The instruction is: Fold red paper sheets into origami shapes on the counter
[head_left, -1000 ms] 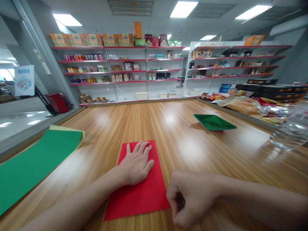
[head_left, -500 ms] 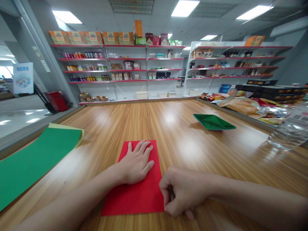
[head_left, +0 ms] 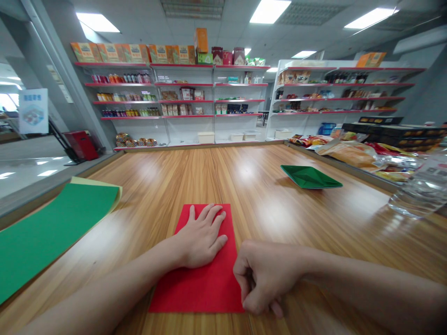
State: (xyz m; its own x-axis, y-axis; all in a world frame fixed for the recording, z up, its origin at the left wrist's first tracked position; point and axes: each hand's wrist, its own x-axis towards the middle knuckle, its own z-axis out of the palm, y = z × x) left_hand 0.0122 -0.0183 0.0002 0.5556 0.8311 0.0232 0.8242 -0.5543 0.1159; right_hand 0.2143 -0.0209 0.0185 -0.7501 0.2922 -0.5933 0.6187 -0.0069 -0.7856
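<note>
A sheet of red paper [head_left: 199,291] lies flat on the wooden table [head_left: 167,177] in front of me, its long sides running away from me. My left hand [head_left: 202,239] rests palm down on its upper half, fingers spread. At the paper's right edge, close to the near corner, my right hand [head_left: 260,277] is closed, with curled fingers and the thumb pinched on the edge. Part of that edge is hidden behind its fingers.
Green paper [head_left: 66,218] with a pale yellow sheet under it lies at left, one end curling. A folded green paper piece [head_left: 310,177] sits at right. Beyond it are a clear plastic bottle [head_left: 421,190] and snack packs [head_left: 352,153]. Stocked shelves [head_left: 185,100] stand behind.
The red paper and both hands have shifted slightly to the right. My left hand stays flat on the paper and my right hand stays closed at its edge.
</note>
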